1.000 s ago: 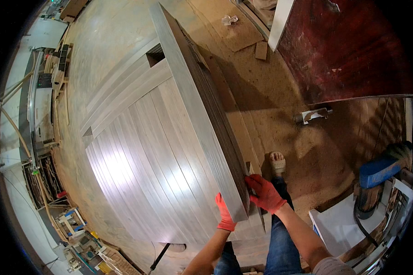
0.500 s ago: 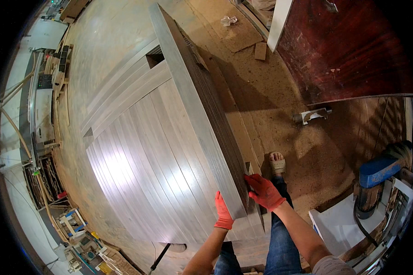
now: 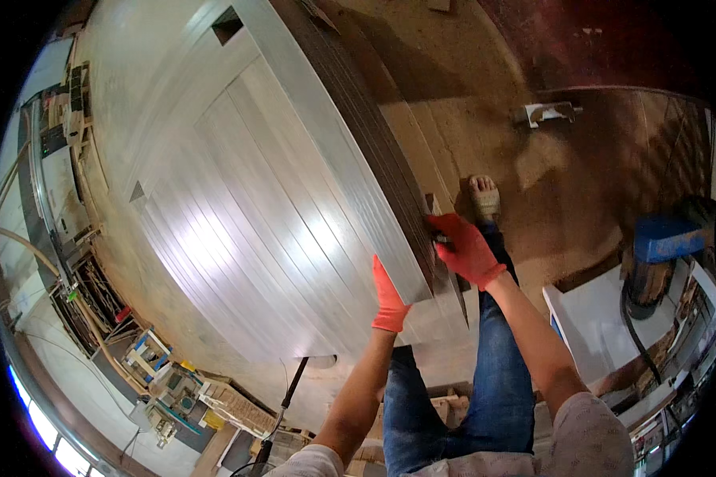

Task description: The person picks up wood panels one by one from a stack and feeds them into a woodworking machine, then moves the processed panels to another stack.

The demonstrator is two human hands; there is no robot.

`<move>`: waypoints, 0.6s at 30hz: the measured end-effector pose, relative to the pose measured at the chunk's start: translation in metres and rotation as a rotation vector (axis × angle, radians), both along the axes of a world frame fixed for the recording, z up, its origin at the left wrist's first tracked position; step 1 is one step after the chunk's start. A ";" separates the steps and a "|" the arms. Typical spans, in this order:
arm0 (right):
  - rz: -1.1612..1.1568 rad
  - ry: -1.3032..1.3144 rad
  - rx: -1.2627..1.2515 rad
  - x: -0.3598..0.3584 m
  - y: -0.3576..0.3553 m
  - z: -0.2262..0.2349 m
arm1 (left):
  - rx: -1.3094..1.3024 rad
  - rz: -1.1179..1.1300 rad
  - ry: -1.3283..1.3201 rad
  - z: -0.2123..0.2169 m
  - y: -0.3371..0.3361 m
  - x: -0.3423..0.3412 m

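A long grey wood-grain board (image 3: pixel 326 131) lies along the right edge of a broad stack of grey panels (image 3: pixel 270 191). My left hand (image 3: pixel 390 296), in a red glove, grips the near end of this board at its left edge; part of the fingers is hidden. On the other side, my right hand (image 3: pixel 471 253), also red-gloved, is closed in a pinch beside the dark layered side of the stack (image 3: pixel 374 119). Something small and dark shows between its fingers, too unclear to name.
Right of the stack is a brown, dusty floor with my sandalled foot (image 3: pixel 485 197) and a white-and-metal piece (image 3: pixel 550 114). A blue machine part (image 3: pixel 668 238) stands at the right, by a white panel (image 3: pixel 593 318). Tools and wooden pieces (image 3: pixel 239 405) crowd the lower left.
My view has tilted, so the stack, both hands and my foot sit higher in the picture. Both hands keep their places at the board's near end; the right fingers have shifted slightly.
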State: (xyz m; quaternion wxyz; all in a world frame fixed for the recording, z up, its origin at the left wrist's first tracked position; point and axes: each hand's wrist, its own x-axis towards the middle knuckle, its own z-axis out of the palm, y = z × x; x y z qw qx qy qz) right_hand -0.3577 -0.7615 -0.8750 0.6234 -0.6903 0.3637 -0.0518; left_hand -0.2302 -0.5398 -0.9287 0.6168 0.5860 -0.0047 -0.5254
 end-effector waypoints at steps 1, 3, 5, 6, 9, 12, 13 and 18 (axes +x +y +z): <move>-0.083 -0.049 0.098 -0.004 0.002 -0.003 | -0.001 0.078 0.138 0.018 -0.010 0.003; -0.207 -0.063 0.190 -0.005 0.010 0.001 | 0.137 0.102 0.117 0.043 -0.021 0.009; -0.365 -0.060 0.306 0.004 0.025 0.003 | 0.253 -0.097 -0.134 0.046 -0.018 0.014; -0.444 -0.057 0.362 0.008 0.032 0.003 | 0.232 -0.229 -0.227 0.047 -0.017 0.017; -0.638 -0.416 0.678 0.015 0.062 -0.006 | 0.183 -0.349 -0.308 0.038 -0.009 0.008; -0.516 -0.297 0.404 0.014 0.073 -0.014 | 0.203 0.042 0.240 0.042 -0.023 0.004; -0.512 -0.315 0.387 0.015 0.074 -0.013 | 0.222 0.127 0.364 0.043 -0.028 0.005; -0.346 -0.148 0.255 0.011 0.063 -0.007 | 0.273 0.181 0.406 0.047 -0.042 0.005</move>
